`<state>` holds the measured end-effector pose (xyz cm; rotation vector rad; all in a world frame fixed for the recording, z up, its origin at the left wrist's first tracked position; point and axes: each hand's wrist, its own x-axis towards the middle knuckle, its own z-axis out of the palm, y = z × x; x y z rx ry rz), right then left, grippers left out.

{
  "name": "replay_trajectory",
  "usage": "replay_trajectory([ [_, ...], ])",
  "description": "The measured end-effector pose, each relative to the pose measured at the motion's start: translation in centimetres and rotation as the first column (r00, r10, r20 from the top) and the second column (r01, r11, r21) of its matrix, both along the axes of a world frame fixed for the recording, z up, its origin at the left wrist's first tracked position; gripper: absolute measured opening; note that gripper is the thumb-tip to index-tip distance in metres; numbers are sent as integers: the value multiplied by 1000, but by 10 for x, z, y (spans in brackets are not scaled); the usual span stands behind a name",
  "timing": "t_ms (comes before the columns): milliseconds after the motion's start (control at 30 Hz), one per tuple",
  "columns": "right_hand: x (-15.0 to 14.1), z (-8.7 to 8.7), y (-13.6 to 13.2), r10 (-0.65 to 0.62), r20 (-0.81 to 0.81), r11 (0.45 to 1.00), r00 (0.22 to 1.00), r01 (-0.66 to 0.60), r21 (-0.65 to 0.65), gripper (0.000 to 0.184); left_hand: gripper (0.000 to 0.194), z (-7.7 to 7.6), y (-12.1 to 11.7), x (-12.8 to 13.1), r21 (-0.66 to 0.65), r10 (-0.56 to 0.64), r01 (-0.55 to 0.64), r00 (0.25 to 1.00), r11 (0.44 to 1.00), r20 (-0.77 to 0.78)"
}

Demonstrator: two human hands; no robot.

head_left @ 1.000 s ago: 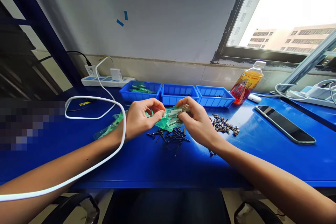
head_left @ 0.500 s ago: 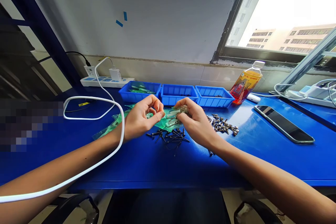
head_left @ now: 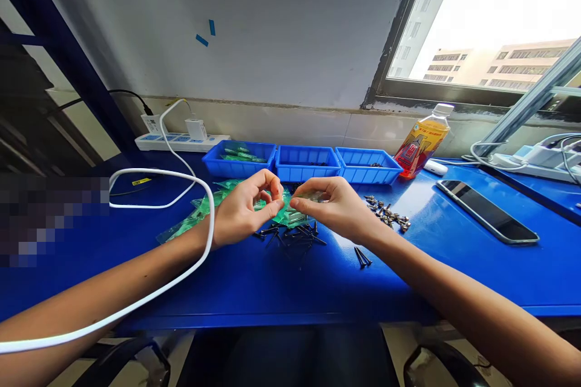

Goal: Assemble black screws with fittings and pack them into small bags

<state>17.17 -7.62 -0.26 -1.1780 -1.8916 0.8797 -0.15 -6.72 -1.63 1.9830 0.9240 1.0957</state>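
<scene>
My left hand (head_left: 247, 205) is closed in a pinch, its fingertips at the edge of a small green plastic bag (head_left: 290, 216). Facing it, my right hand (head_left: 333, 205) has thumb and fingers bent together over the right side of that bag; part of the plastic shows between them. The fingers hide much of the bag and what is inside it. More green plastic bags (head_left: 200, 217) lie in a heap beneath and beyond my left forearm. Just below the hands is a pile of black screws (head_left: 302, 234).
Three blue bins stand in a row behind: the left bin (head_left: 213, 166) holds green bags, the middle bin (head_left: 308, 173) and right bin (head_left: 370, 175) dark small parts. Silvery screws (head_left: 393, 217), a phone (head_left: 488, 211) and a bottle (head_left: 424, 142) are rightward. A white cable (head_left: 211, 217) crosses my left forearm.
My right thumb and fingertips have shifted left, closer to my left fingertips. A few black screws by my right wrist now show more fully. The view has shifted slightly.
</scene>
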Motion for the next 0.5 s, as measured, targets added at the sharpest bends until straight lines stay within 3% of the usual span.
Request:
replay_trajectory([
  [133, -5, -2, -5, 46, 71, 999, 996, -46, -8, 12, 16, 1, -1, -1, -9, -34, 33, 999, 999, -14],
  [333, -8, -5, -5, -6, -67, 1000, 998, 7, 12, 10, 15, 4, 0, -2, 10, -57, 57, 998, 998, -12],
  [500, -6, -6, -1, -63, -139, 997, 988, 57, -41, 11, 9, 0, -2, -1, 131, 37, -33, 999, 991, -24],
])
